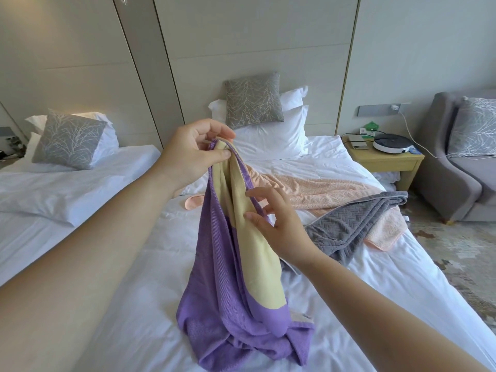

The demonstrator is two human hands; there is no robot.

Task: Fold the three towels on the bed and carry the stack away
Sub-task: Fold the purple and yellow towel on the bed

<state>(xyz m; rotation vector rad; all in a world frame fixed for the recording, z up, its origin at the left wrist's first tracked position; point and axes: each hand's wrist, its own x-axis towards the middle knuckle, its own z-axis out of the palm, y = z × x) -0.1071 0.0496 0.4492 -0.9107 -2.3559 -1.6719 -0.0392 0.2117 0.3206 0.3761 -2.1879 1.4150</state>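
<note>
A purple and yellow towel [236,285] hangs above the white bed [389,285], its lower end bunched on the sheet. My left hand [192,154] pinches its top corner between thumb and fingers. Lower down, my right hand [279,224] touches the purple edge, with the fingertips curled around the hem. A peach towel [327,194] lies spread and rumpled farther up the bed. A grey towel [357,221] lies crumpled over the peach one's right part.
White pillows and a grey patterned cushion [253,99] stand at the headboard. A second bed [59,194] is on the left. At right are a wooden nightstand [389,162] with a round device and a grey armchair [461,167].
</note>
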